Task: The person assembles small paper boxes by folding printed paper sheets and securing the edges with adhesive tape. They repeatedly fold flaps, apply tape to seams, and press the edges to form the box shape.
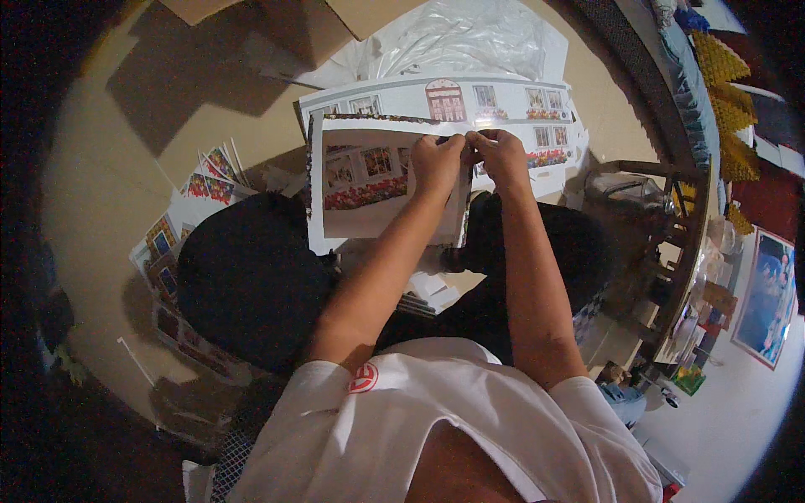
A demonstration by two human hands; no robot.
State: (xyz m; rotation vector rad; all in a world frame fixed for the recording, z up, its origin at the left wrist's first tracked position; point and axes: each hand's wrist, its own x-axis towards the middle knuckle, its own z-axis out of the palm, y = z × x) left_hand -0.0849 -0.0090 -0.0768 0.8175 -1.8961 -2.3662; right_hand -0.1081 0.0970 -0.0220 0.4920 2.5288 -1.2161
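Left hand (436,159): I see its fingers pinched on the top edge of the printed card sheet (369,189), held above the lap.
Right hand (501,155): fingers clamped on the same edge, touching the left.
Sheet print: windows, red flower band, white border.
Behind: long house-front panel (436,99), clear plastic wrap (457,42), brown carton (335,25).
Left floor: smaller printed pieces (189,210).
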